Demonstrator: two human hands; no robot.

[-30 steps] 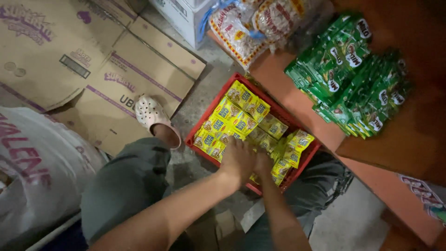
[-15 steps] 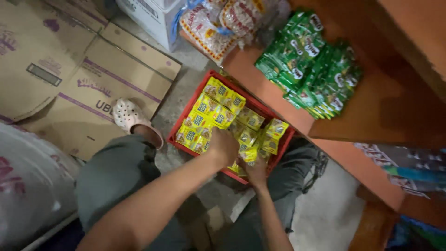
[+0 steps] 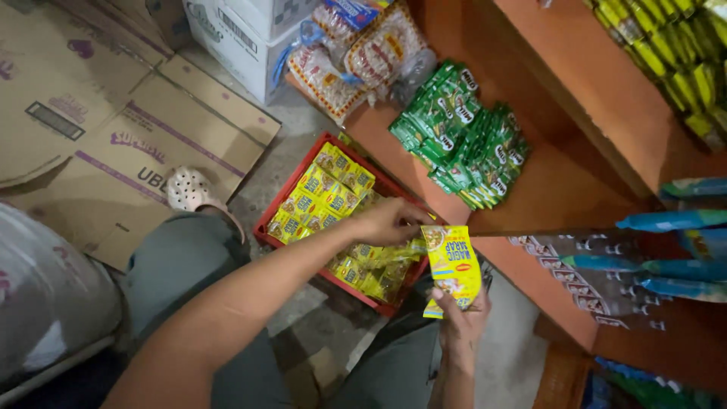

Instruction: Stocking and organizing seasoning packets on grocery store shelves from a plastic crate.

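**Yellow sachet strip held upright between both hands**

I see my right hand [image 3: 462, 322] gripping the lower end of a strip of yellow seasoning sachets [image 3: 452, 266], fingers wrapped round its bottom edge. My left hand [image 3: 394, 221] pinches the strip's top corner. The strip's long axis runs nearly vertical in the view, top end tilted slightly toward the left hand, printed face toward the camera.

Just beyond and below the left hand sits a red plastic crate [image 3: 282, 198] on the concrete floor, filled with more yellow sachets [image 3: 322, 193]. A loose length of them trails from the crate toward the held strip.

Past the right hand, an orange wooden shelf [image 3: 553, 193] carries a heap of green drink-powder sachets [image 3: 462, 132]; the shelf edge lies close behind the strip. Farther out from the left hand lie flattened cardboard boxes [image 3: 113, 121], with my sandalled foot [image 3: 191, 191] beside the crate.
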